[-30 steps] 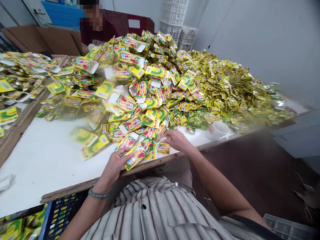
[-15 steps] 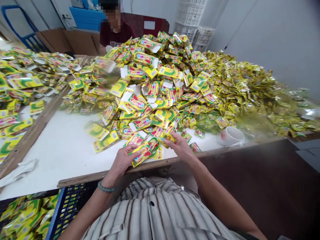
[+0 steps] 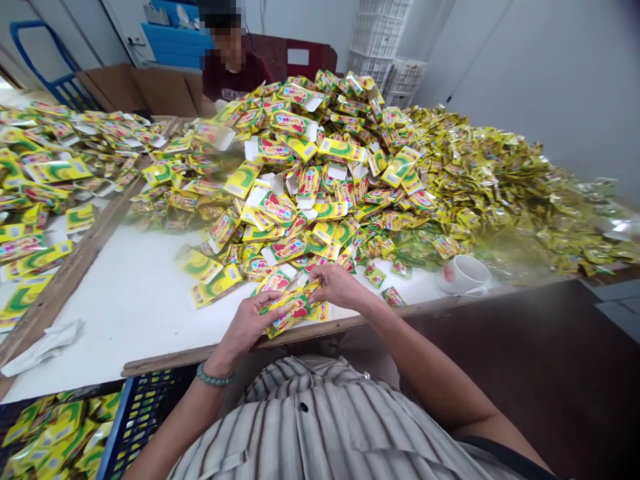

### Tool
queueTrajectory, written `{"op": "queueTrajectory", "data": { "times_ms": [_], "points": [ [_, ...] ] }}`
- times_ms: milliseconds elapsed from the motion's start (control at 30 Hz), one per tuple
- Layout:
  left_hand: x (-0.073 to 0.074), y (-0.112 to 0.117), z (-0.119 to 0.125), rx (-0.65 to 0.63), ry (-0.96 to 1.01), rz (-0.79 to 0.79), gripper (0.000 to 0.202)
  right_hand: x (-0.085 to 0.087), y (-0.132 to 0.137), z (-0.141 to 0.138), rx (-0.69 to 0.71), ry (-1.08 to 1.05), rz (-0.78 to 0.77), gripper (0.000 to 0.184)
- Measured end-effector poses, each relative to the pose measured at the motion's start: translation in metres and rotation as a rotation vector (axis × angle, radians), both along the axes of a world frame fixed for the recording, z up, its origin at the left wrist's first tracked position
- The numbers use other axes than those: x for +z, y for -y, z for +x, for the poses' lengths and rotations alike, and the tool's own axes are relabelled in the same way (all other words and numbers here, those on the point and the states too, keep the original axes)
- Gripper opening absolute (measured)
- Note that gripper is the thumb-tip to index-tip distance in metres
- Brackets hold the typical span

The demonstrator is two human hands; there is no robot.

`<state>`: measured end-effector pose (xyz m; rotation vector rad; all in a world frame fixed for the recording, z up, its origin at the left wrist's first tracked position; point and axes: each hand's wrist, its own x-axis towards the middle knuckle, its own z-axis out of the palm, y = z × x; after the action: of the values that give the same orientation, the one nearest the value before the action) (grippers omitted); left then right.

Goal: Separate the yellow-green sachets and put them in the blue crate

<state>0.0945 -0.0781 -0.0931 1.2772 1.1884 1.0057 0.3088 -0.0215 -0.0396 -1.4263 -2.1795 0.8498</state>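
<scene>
My left hand (image 3: 253, 319) is closed around a small yellow-and-green printed carton (image 3: 289, 315), tilted over the table's front edge. My right hand (image 3: 337, 287) pinches at the carton's right end; a small yellow sachet (image 3: 313, 288) shows partly beneath its fingers, and how far it sits in the carton is hidden. Just behind my hands rises a heap of similar cartons (image 3: 290, 207), many with white end flaps standing out. To its right spreads a large pile of small shiny yellow sachets (image 3: 470, 173).
A white mug (image 3: 464, 275) stands near the front edge. Wooden strips (image 3: 75, 273) border the white tabletop (image 3: 135, 300). Below at left, a blue crate (image 3: 145, 413) stands beside filled yellow packs (image 3: 55, 433). Across the table is a person (image 3: 235, 73) in a dark red shirt.
My right hand has moved left with the yellow sachet, from beside the carton to its right end. My left hand still holds the carton in nearly the same place.
</scene>
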Motion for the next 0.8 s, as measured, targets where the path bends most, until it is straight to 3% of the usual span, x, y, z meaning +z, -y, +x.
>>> {"op": "queueTrajectory", "data": {
  "times_ms": [200, 333, 433, 667, 800],
  "points": [
    [-0.006, 0.0, 0.007, 0.089, 0.318, -0.161, 0.052, -0.007, 0.014, 0.0, -0.132, -0.443, -0.001, 0.028],
    [-0.007, 0.001, 0.011, 0.118, 0.417, -0.184, 0.05, -0.008, 0.022, 0.001, -0.185, -0.438, 0.093, 0.015],
    [-0.005, 0.002, 0.011, 0.148, 0.458, -0.226, 0.049, -0.008, 0.024, -0.001, -0.193, -0.397, 0.115, 0.018],
    [-0.004, 0.004, 0.015, 0.166, 0.466, -0.257, 0.047, -0.008, 0.038, -0.015, -0.085, -0.411, -0.046, 0.019],
    [0.0, 0.006, 0.012, 0.151, 0.411, -0.281, 0.042, -0.008, 0.049, -0.024, -0.041, -0.506, -0.29, 0.034]
  ]
}}
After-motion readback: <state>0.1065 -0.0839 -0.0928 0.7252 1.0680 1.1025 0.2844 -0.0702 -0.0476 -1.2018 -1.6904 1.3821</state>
